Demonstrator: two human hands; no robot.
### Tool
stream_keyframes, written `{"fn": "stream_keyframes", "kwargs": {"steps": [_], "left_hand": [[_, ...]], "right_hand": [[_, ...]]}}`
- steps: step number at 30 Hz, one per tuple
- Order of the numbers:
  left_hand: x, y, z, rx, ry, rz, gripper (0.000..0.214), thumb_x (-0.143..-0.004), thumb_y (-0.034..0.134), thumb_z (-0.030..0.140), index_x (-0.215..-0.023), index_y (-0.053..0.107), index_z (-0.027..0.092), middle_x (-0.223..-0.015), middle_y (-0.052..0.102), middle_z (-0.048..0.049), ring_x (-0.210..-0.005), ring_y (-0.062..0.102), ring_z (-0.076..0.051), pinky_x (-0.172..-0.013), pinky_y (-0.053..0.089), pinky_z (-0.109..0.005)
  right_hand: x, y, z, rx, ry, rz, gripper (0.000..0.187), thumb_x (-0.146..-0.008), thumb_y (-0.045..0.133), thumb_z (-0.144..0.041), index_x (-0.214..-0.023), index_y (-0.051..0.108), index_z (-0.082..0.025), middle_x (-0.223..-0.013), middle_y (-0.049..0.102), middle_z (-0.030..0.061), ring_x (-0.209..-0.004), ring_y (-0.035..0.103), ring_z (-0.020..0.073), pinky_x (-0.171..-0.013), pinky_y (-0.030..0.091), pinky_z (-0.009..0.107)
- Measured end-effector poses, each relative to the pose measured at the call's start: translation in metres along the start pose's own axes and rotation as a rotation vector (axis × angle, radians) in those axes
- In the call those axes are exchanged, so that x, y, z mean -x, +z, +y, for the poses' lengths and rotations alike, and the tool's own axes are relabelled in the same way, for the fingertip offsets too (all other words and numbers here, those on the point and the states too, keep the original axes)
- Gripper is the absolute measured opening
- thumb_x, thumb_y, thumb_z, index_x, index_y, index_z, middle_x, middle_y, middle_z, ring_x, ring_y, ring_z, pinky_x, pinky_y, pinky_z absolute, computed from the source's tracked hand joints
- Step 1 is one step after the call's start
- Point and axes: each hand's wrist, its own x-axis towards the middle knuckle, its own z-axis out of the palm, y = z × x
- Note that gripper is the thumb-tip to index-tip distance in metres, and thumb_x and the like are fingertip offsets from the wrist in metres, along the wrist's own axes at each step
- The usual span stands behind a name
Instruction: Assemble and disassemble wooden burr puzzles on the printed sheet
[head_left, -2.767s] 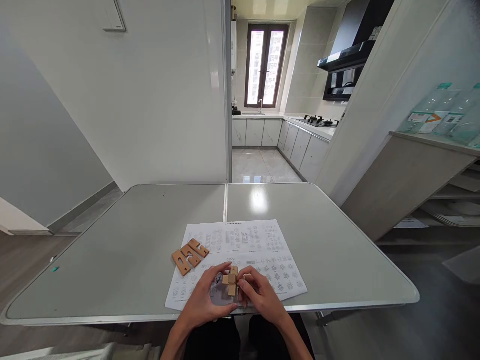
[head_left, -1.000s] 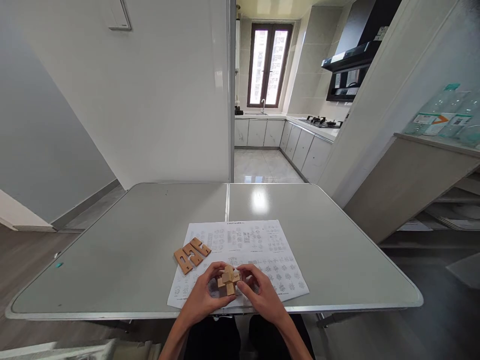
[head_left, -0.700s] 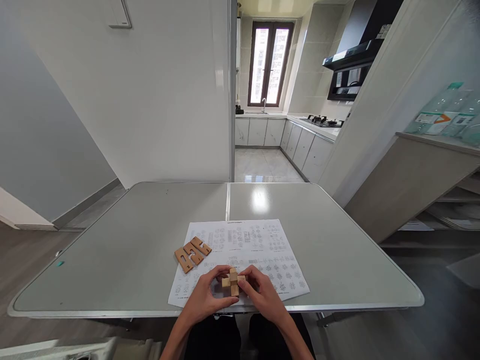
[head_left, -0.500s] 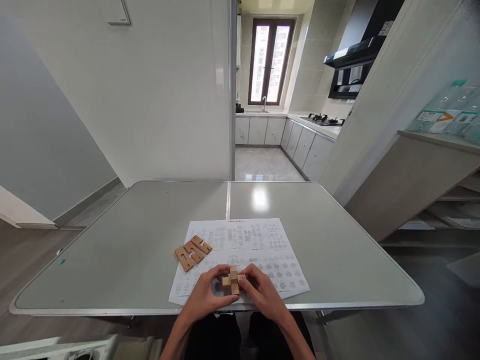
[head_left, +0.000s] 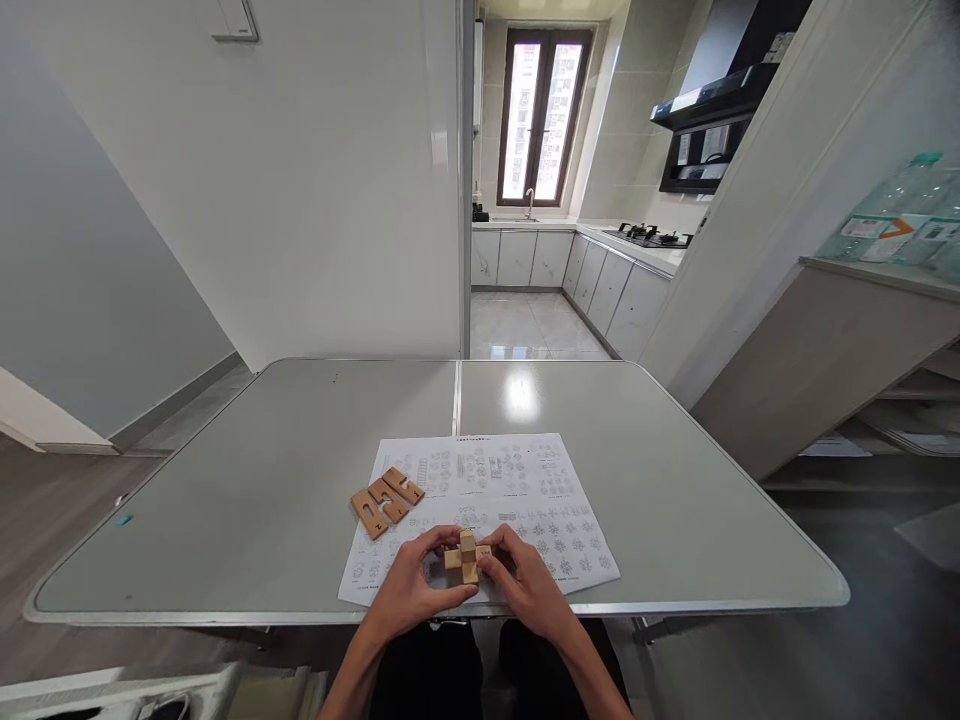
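Note:
A small cross-shaped wooden puzzle of interlocked light-wood pieces is held just above a printed instruction sheet. My left hand grips it from the left with thumb and fingers. From the right, my right hand pinches the same puzzle. Three flat notched wooden pieces lie side by side on the sheet's left edge, a short way beyond my left hand.
The sheet lies on a grey folding table with a metal rim and a centre seam. A white wall stands behind it; a kitchen doorway opens at centre back. A shelf with plastic bottles is at the right.
Both hands have kept hold of the wooden puzzle and turned it between the fingers, from tilted to upright. The view has tipped slightly. The loose pieces have not moved.

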Motion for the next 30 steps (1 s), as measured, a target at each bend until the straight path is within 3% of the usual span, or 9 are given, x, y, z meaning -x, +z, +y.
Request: {"fn": "stream_keyframes", "kwargs": {"steps": [7,13,30], "left_hand": [[0.001,0.001,0.004,-0.023,0.03,0.013,0.052,-0.072,0.084,0.032,-0.12,0.066,0.025,-0.115,0.076,-0.0046,-0.108,0.071,-0.028,-0.097,0.056,-0.039],[0.002,0.002,-0.005,-0.072,0.019,0.04,0.06,-0.07,0.086,0.034,-0.125,0.065,0.026,-0.121,0.075,-0.0065,-0.11,0.07,-0.03,-0.099,0.056,-0.043],[-0.001,-0.001,0.001,0.002,-0.023,0.026,0.056,-0.065,0.087,0.034,-0.117,0.071,0.021,-0.115,0.078,-0.008,-0.11,0.072,-0.033,-0.1,0.058,-0.046]], "right_hand": [[0.0,0.002,0.004,0.025,0.012,-0.004,0.025,-0.104,0.049,-0.045,-0.093,0.051,-0.023,-0.075,0.051,-0.0045,-0.065,0.042,0.0142,-0.062,0.034,0.026],[-0.001,0.002,0.003,0.018,-0.005,-0.002,0.023,-0.105,0.048,-0.044,-0.093,0.05,-0.024,-0.073,0.048,-0.0051,-0.064,0.04,0.0141,-0.061,0.033,0.026],[0.002,-0.002,0.0,0.086,-0.078,-0.018,0.023,-0.104,0.05,-0.044,-0.103,0.059,-0.023,-0.085,0.06,0.0007,-0.077,0.053,0.0178,-0.071,0.043,0.03]]}}
